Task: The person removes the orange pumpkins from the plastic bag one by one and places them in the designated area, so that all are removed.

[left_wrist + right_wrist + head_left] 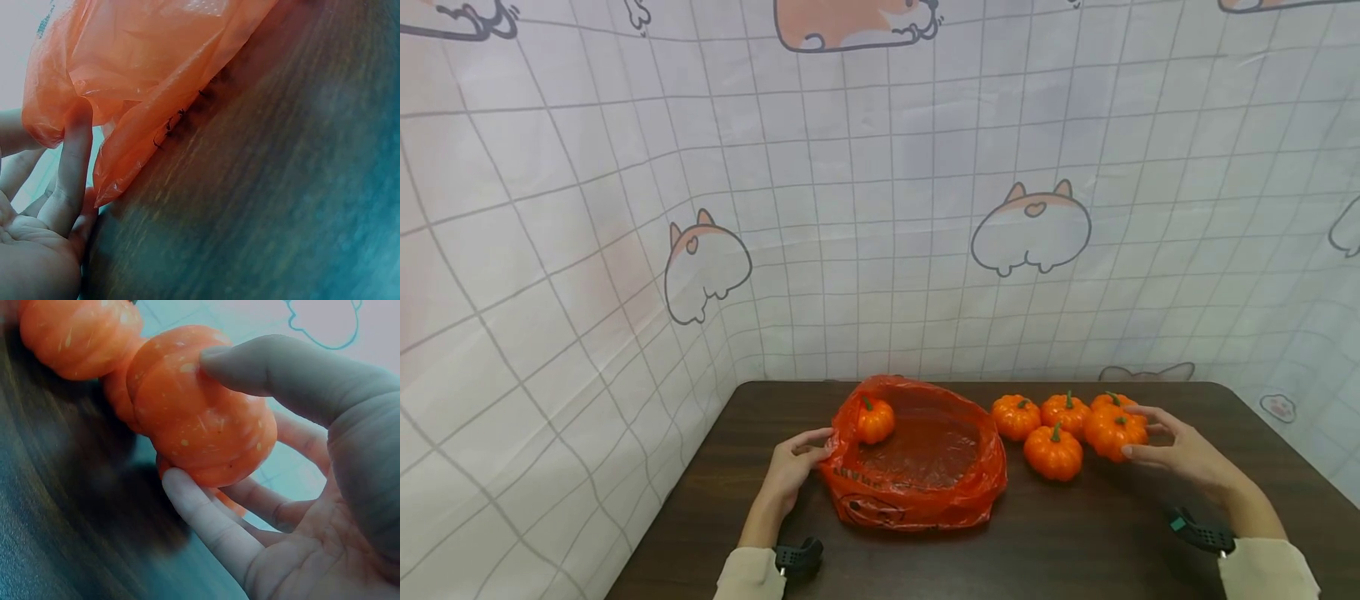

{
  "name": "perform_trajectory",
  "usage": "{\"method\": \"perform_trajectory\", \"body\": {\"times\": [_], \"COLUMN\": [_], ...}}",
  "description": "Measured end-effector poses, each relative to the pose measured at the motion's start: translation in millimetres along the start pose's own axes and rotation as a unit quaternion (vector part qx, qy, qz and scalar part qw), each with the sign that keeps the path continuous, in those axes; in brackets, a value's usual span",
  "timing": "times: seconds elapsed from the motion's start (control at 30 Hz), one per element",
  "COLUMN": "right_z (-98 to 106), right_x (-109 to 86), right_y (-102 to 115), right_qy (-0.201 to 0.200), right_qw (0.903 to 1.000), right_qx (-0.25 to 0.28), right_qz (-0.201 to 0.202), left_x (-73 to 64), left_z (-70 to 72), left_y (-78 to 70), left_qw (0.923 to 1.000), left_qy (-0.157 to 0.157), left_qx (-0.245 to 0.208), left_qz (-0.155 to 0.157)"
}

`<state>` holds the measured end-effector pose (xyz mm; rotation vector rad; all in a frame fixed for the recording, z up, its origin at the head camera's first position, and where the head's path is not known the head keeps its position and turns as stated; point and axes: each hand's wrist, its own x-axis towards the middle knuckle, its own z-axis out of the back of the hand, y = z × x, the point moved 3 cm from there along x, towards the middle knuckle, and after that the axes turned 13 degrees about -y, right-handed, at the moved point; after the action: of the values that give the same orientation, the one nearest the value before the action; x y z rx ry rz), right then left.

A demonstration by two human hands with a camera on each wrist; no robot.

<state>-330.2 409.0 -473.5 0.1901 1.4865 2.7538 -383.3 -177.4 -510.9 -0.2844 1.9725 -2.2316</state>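
Note:
A red plastic bag (917, 508) stands with its mouth spread wide, printed on the front. Inside it, at the left, lies a small orange pumpkin (876, 421). My left hand (792, 468) pinches the bag's left rim; in the left wrist view a finger (74, 162) shows against the thin orange-red film (144, 56). On the right, my right hand (1180, 454) grips another small pumpkin (1116, 433) between thumb and fingers. The right wrist view shows the thumb (244, 365) on that pumpkin's speckled side (194, 412), with a dark shadow on the table below.
Several more small pumpkins cluster right of the bag: one in front (1053, 454), one beside the bag's rim (1015, 418), others behind. The dark wooden table (1037, 550) backs onto a white grid-patterned cloth (880, 317) with cartoon animals.

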Motion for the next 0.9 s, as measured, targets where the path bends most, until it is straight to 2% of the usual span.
{"method": "perform_trajectory", "body": {"times": [0.23, 0.53, 0.9], "right_z": [-2, -1, -6], "right_x": [-0.8, 1.2, 0.6], "right_y": [-9, -12, -19], "right_qy": [0.018, 0.029, 0.033], "right_qw": [0.9997, 0.9992, 0.9991], "right_qx": [0.017, -0.026, -0.023], "right_qz": [-0.004, -0.011, 0.008], "left_x": [2.1, -1.9, 0.2], "left_z": [-0.4, 0.2, 0.6], "left_y": [1.1, -1.4, 0.4], "left_qw": [1.0, 1.0, 1.0], "left_qy": [0.0, 0.001, 0.002], "left_qx": [-0.002, -0.004, 0.002], "left_qz": [0.004, 0.003, 0.001]}}
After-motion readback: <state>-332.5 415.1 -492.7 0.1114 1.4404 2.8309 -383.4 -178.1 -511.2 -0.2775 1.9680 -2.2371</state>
